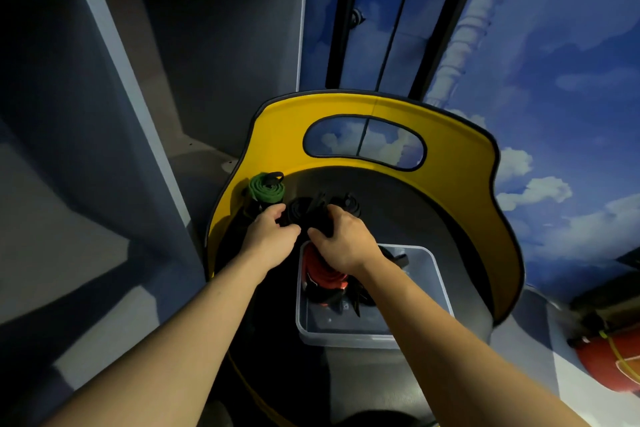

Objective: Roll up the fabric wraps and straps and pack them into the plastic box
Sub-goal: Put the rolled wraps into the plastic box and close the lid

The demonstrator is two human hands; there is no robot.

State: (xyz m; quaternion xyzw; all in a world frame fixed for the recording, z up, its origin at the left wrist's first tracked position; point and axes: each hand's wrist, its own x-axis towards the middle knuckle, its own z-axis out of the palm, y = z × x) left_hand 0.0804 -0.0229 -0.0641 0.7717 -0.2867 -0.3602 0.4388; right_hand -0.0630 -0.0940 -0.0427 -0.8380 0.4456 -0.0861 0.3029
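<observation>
Both hands, left (268, 234) and right (343, 236), grip curled round a black strap (304, 213) on the chair seat (433, 218), mid-roll, just beyond the box (440, 291). Red roll (323, 272) already packed; green roll (266, 189) waits. Next: finish winding tight, drop it in.

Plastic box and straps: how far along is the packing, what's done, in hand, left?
Done: a red rolled wrap and some black pieces lie in the plastic box. In hand: the left hand and right hand both grip a black strap on the chair seat. Left: the green roll sits outside the box.
</observation>
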